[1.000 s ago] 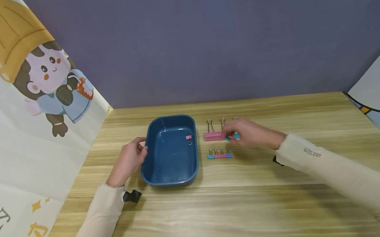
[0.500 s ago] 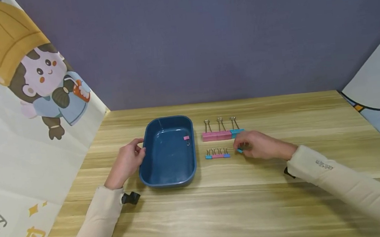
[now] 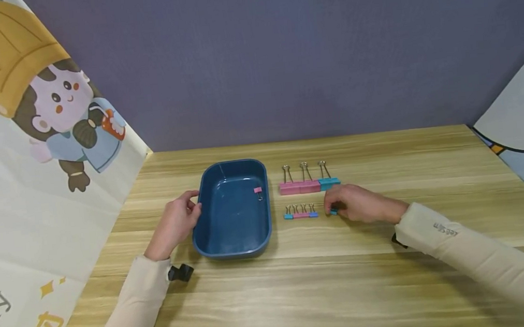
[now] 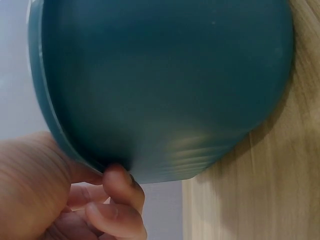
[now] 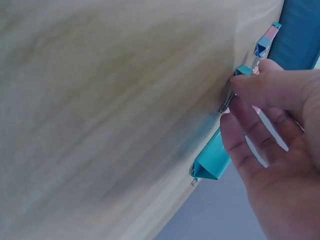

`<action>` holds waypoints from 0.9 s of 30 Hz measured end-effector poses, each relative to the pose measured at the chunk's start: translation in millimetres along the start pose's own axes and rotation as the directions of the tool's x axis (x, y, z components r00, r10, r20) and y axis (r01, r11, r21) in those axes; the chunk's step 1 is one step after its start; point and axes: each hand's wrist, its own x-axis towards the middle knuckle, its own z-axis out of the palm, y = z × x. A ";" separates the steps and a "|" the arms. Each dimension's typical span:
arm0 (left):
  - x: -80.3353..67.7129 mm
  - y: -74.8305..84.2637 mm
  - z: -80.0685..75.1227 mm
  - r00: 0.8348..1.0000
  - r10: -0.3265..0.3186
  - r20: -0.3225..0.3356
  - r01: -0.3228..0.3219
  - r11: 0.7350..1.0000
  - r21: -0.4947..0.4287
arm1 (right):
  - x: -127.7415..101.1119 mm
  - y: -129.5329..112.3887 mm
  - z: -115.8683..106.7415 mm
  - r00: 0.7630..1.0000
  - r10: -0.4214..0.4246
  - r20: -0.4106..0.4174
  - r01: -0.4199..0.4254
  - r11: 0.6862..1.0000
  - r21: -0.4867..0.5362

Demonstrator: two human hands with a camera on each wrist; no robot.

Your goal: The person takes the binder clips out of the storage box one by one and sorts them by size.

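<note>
My left hand [image 3: 176,222] grips the left rim of a dark blue plastic bin [image 3: 234,253]; in the left wrist view, thumb and fingers pinch the bin's edge [image 4: 47,105]. Inside the bin lies one small pink binder clip [image 3: 257,190]. My right hand [image 3: 356,203] pinches a small teal binder clip [image 5: 243,70] between thumb and fingertips, close over the table, just right of a row of small binder clips [image 3: 301,215] in blue and pink. Behind that row stand larger binder clips, two pink [image 3: 299,188] and one teal [image 3: 329,184], side by side with wire handles pointing away.
A wood-grain table [image 3: 274,302] carries everything. A purple-grey panel [image 3: 300,61] rises along its back edge. At the left stands a white panel with a cartoon figure [image 3: 70,107], and another printed panel [image 3: 519,110] is on the right.
My right hand has come from the large clips toward the front with the small teal clip, then moved slightly down beside the small row. The left hand has kept its hold on the bin.
</note>
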 end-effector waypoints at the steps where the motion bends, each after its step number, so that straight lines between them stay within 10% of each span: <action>1: -0.1 0.1 -0.2 1.000 -0.001 0.000 0.001 1.000 0.000 | 0.0 0.2 -0.3 1.000 -0.013 -0.002 0.013 1.000 -0.004; 27: 0.2 1.6 0.3 1.000 0.003 -0.010 -0.003 1.000 0.003 | 7.5 -9.2 7.1 0.999 0.047 -0.013 -0.046 0.993 0.113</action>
